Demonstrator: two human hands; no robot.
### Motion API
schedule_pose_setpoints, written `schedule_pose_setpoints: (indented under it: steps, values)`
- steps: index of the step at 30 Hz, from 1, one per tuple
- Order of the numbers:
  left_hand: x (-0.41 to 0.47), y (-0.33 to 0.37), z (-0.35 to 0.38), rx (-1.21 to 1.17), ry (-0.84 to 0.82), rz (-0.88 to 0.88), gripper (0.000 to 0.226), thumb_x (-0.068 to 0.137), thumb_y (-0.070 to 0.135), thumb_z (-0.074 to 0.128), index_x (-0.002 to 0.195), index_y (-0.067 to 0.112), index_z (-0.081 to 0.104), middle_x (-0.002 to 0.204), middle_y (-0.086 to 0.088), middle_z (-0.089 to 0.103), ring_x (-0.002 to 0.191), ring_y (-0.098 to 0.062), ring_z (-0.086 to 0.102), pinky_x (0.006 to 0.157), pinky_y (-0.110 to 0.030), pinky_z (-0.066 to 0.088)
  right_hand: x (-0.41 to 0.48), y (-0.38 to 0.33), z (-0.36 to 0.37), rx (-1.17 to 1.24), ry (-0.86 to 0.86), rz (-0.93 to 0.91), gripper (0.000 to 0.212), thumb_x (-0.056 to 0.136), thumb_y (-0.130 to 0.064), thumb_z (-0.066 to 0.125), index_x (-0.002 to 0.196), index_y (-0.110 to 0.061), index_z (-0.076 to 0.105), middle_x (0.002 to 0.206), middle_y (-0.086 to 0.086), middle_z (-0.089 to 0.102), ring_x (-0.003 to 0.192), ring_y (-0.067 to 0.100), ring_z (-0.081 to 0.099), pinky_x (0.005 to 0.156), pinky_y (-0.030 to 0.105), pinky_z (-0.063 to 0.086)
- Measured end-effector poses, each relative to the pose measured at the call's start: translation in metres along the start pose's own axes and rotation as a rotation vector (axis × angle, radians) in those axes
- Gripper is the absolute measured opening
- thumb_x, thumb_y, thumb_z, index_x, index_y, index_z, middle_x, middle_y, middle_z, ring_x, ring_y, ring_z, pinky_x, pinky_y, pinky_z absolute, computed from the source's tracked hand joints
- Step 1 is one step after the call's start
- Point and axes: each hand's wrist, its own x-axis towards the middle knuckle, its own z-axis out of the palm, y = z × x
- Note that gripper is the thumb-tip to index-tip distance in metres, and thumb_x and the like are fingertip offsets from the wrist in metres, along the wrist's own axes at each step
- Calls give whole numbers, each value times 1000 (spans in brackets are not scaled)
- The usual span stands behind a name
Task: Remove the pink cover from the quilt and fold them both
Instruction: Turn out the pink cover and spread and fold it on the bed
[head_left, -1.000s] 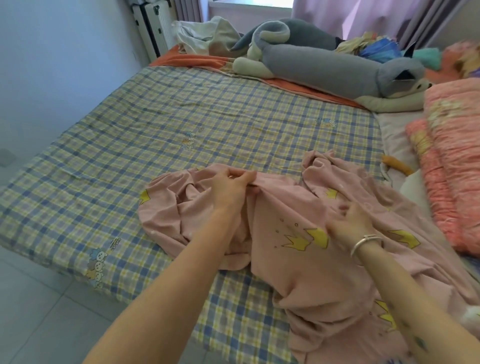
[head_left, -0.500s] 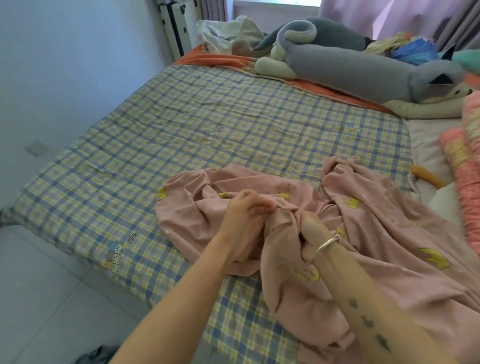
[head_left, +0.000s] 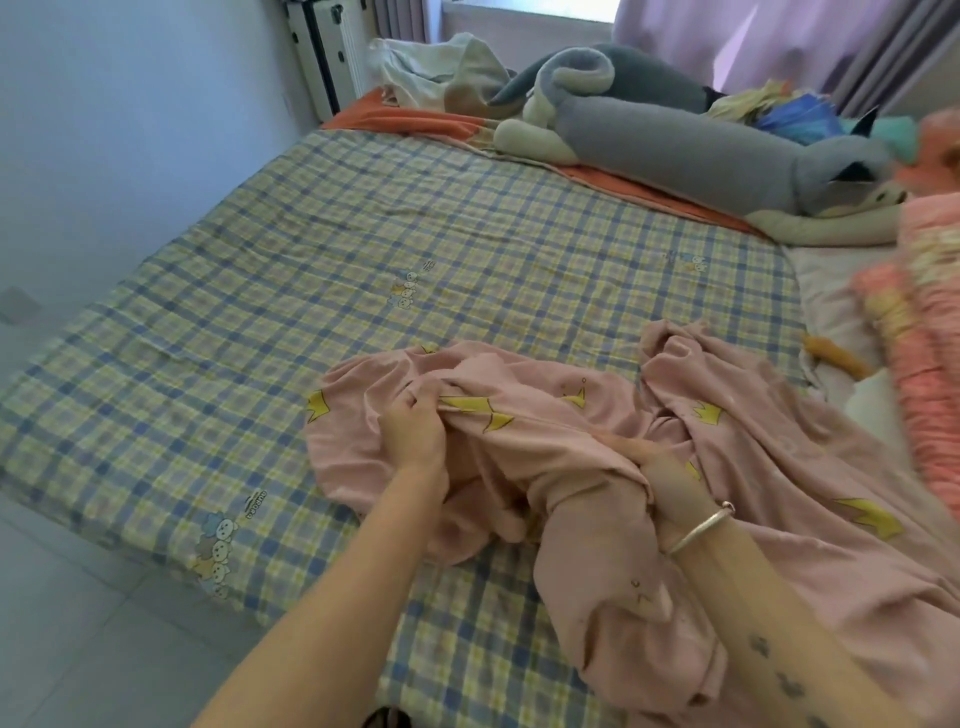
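Pink cotton printed with yellow crowns fills my head view: the pink cover lies crumpled on the near right part of the plaid sheet. My left hand pinches a raised fold of it, fingers curled over the fabric. My right hand, with a silver bangle at the wrist, grips a bunched ridge of the same cover nearby. A long grey plush toy lies across the far end. Coral ruffled bedding sits blurred at the right edge.
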Motion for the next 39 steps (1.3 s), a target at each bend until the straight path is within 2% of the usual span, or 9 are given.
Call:
schedule_pose_setpoints:
  steps: [7, 11, 14, 18, 24, 26, 29, 32, 39]
  values:
    - [16, 92, -37, 265, -315, 205, 37, 86, 21, 65, 51, 13, 57, 38, 9, 53, 51, -10, 52, 65, -27, 48, 22, 12, 63, -715, 367, -432, 33, 80, -38, 67, 93, -8, 62, 87, -3, 61, 90, 16, 54, 73, 20, 43]
    - [0, 116, -43, 361, -670, 286, 31, 85, 14, 65, 56, 3, 64, 55, -18, 62, 57, -27, 60, 75, -42, 52, 16, 17, 132, -968, 97, -626, 44, 73, -47, 69, 105, -22, 54, 96, -11, 58, 95, 5, 54, 90, 33, 47]
    - [3, 121, -51, 386, -890, 258, 24, 90, 7, 56, 77, -11, 64, 75, -21, 63, 73, -27, 60, 84, -38, 48, 12, 15, 163, -689, 191, -593, 24, 94, -9, 48, 73, -21, 49, 71, -7, 49, 70, 5, 52, 72, 17, 49]
    - [29, 111, -84, 570, -972, 42, 37, 91, 18, 53, 128, 14, 53, 123, 6, 58, 116, -8, 52, 99, -25, 39, 11, 12, 151, -270, 126, -348, 28, 90, -39, 55, 97, -13, 64, 93, 5, 68, 93, 15, 65, 88, 28, 51]
    - [60, 66, -122, 829, -1022, 249, 46, 82, 40, 65, 124, 26, 51, 104, 38, 38, 85, 15, 43, 73, -4, 34, -7, 4, 147, 64, 62, -287, 27, 94, -29, 48, 83, -10, 62, 72, 5, 71, 64, 11, 70, 73, 28, 54]
    - [72, 56, -129, 956, -929, 466, 10, 89, 20, 56, 90, 18, 66, 90, 22, 55, 84, -4, 51, 74, -13, 40, -14, -2, 148, 149, 103, -326, 30, 97, -26, 41, 75, -12, 57, 57, -2, 68, 51, 4, 65, 65, 24, 49]
    - [90, 60, -127, 674, -625, 358, 30, 87, 10, 44, 105, 14, 69, 105, 11, 64, 103, -7, 56, 95, -24, 43, -10, -4, 137, 158, 117, -357, 35, 97, -25, 44, 68, -15, 62, 62, 0, 64, 59, 9, 64, 71, 25, 49]
    - [105, 98, -110, 444, -345, 173, 19, 88, 7, 50, 72, 9, 61, 63, -1, 61, 66, -18, 58, 62, -29, 47, -2, 1, 131, 43, 52, -339, 34, 94, -18, 49, 66, -15, 67, 67, 5, 65, 63, 13, 65, 66, 27, 56]
    - [133, 155, -87, 548, -246, 417, 29, 83, 4, 54, 59, 21, 54, 58, 3, 52, 54, -8, 46, 51, -19, 38, 3, 5, 118, -47, 78, -256, 37, 51, -39, 83, 74, -11, 77, 83, 10, 73, 75, 20, 70, 71, 31, 59]
